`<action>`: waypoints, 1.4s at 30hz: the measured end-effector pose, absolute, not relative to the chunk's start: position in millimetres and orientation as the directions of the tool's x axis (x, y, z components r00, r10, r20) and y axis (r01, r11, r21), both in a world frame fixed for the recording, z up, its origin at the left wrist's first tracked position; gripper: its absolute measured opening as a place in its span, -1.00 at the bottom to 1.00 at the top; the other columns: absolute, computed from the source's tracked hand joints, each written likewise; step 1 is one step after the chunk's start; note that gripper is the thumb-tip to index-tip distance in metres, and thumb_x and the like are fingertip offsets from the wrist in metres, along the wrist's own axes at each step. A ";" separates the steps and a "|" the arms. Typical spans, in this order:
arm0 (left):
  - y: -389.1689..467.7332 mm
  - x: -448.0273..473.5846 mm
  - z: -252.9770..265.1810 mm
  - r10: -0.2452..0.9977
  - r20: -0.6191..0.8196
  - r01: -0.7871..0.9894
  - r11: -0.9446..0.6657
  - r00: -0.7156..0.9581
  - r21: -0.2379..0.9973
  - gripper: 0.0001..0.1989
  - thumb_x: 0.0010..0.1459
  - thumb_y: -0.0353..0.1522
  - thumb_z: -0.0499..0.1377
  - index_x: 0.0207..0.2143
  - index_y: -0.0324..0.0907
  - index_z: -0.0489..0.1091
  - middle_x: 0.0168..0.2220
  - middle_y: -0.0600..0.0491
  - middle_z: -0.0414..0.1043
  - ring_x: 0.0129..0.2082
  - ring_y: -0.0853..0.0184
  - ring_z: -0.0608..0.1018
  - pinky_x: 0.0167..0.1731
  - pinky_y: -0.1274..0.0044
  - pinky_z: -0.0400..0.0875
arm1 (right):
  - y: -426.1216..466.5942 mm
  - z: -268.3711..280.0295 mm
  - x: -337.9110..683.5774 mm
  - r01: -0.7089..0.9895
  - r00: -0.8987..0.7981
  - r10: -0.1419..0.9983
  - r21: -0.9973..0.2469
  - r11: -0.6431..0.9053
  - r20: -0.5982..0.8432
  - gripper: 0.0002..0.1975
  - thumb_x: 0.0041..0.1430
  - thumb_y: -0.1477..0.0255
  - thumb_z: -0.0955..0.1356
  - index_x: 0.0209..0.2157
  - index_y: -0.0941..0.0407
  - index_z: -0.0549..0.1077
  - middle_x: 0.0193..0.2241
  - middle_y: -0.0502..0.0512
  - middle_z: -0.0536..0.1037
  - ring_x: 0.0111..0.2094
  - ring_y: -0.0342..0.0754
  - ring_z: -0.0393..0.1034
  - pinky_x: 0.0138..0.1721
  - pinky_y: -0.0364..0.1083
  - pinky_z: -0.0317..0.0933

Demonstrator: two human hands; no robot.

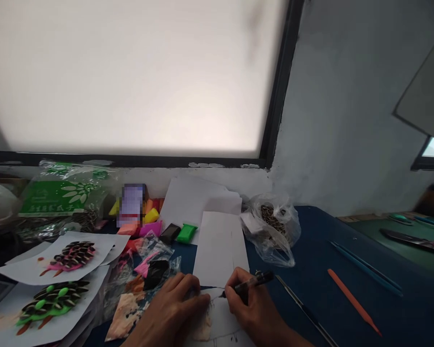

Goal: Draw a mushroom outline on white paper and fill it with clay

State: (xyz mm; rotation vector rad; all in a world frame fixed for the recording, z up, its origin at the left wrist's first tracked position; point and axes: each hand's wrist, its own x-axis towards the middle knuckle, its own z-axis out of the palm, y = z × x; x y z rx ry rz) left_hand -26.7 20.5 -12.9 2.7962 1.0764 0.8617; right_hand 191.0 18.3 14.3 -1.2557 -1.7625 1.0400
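Observation:
My right hand [251,306] grips a black pen [263,278], its tip down on a white sheet of paper [224,325]. Thin dark lines run across that sheet. Flat against the sheet's left side rests my left hand [177,303], thumb stretched towards the pen and the other fingers slightly bent, holding nothing. A peach-coloured patch [202,328] shows on the paper beside the left hand, partly covered by it. Just beyond both hands lies a plain white sheet [219,246].
Finished-looking seed-and-clay hedgehog pictures [70,256] are stacked at left. Clay packets [186,233] and a green seed bag [54,197] stand behind. A plastic bag of seeds [273,217] sits beyond the pen. Tweezers [367,270] and an orange tool [352,299] lie at right.

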 end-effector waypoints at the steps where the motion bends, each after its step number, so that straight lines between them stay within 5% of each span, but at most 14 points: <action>1: 20.1 -26.7 -11.5 0.625 0.490 0.617 -0.760 0.607 0.206 -0.69 0.37 -0.47 -0.03 -0.04 -0.04 0.46 -0.16 -0.04 0.40 -0.26 0.22 0.44 -0.32 0.48 0.36 | 18.6 12.9 191.0 0.375 -0.277 0.956 -0.906 0.195 0.092 -0.80 0.20 0.25 0.24 -0.44 0.06 0.23 -0.60 -0.09 0.25 -0.55 -0.12 0.15 -0.51 -0.13 0.05; 16: 17.5 -26.9 -4.3 0.650 0.459 0.634 -0.742 0.606 0.215 -0.76 0.43 -0.33 0.01 -0.04 -0.02 0.46 -0.14 -0.02 0.41 -0.22 0.19 0.45 -0.26 0.45 0.39 | 21.2 9.3 190.2 0.430 -0.323 0.946 -0.893 0.130 -0.017 -0.75 0.19 0.18 0.22 -0.42 0.06 0.23 -0.59 -0.04 0.29 -0.55 -0.07 0.22 -0.50 -0.11 0.07; 42: 20.0 -26.8 -8.2 0.624 0.489 0.610 -0.763 0.610 0.214 -0.71 0.30 -0.49 0.02 -0.04 -0.06 0.43 -0.16 -0.05 0.40 -0.27 0.19 0.44 -0.31 0.44 0.37 | 19.5 11.6 190.3 0.444 -0.336 0.942 -0.886 0.135 -0.025 -0.75 0.23 0.19 0.25 -0.40 0.07 0.25 -0.57 -0.03 0.33 -0.54 -0.09 0.21 -0.51 -0.14 0.08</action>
